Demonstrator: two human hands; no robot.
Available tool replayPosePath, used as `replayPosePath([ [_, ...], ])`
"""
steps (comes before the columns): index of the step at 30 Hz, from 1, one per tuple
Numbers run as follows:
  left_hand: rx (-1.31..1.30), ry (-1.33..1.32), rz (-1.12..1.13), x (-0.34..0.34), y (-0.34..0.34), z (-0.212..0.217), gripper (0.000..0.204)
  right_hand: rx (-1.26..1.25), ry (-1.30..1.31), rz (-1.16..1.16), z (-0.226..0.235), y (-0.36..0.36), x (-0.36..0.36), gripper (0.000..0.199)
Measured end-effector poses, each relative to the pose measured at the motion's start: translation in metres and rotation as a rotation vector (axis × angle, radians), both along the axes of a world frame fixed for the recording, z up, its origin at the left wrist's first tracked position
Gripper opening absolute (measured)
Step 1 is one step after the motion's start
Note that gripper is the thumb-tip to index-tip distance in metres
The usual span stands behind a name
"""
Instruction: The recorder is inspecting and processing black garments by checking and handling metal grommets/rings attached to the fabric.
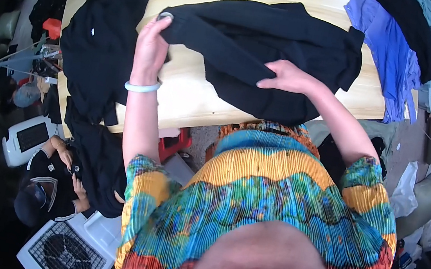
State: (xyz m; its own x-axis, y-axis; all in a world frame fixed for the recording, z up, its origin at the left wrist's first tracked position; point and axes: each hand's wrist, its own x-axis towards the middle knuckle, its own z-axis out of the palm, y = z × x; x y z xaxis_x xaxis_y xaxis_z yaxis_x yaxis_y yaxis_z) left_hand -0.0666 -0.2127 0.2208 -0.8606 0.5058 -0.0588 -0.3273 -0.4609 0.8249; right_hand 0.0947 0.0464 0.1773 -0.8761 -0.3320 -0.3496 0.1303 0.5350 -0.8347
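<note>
While the left hand (pixel 152 44) is clamped on one end of a soft, matte black garment (pixel 275 47), the right hand (pixel 288 77) pinches its smooth folded strip. The loosely creased cloth spreads across the pale, wood-grained worktop (pixel 178 85), between rumpled dark clothing (pixel 103 41) and a blue-violet shirt (pixel 384 48).

Forearms (pixel 141 122) extended, the left hand (pixel 152 46) pinches ahead and the right hand (pixel 286 77) (turned leftward) grips.
</note>
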Motion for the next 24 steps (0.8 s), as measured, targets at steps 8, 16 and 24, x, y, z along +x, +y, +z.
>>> replayPosePath([
  [8,0.186,-0.219,0.123,-0.017,-0.013,-0.015,0.013,0.468,-0.007,-0.107,0.047,0.104,0.066,0.043],
  [16,0.165,-0.344,0.118,0.033,-0.039,-0.031,0.014,0.164,0.057,-0.637,0.067,0.136,0.051,0.028],
  [24,0.092,-0.15,-0.007,0.073,-0.019,0.026,0.034,0.848,0.182,-0.637,-0.071,0.095,-0.015,0.063],
])
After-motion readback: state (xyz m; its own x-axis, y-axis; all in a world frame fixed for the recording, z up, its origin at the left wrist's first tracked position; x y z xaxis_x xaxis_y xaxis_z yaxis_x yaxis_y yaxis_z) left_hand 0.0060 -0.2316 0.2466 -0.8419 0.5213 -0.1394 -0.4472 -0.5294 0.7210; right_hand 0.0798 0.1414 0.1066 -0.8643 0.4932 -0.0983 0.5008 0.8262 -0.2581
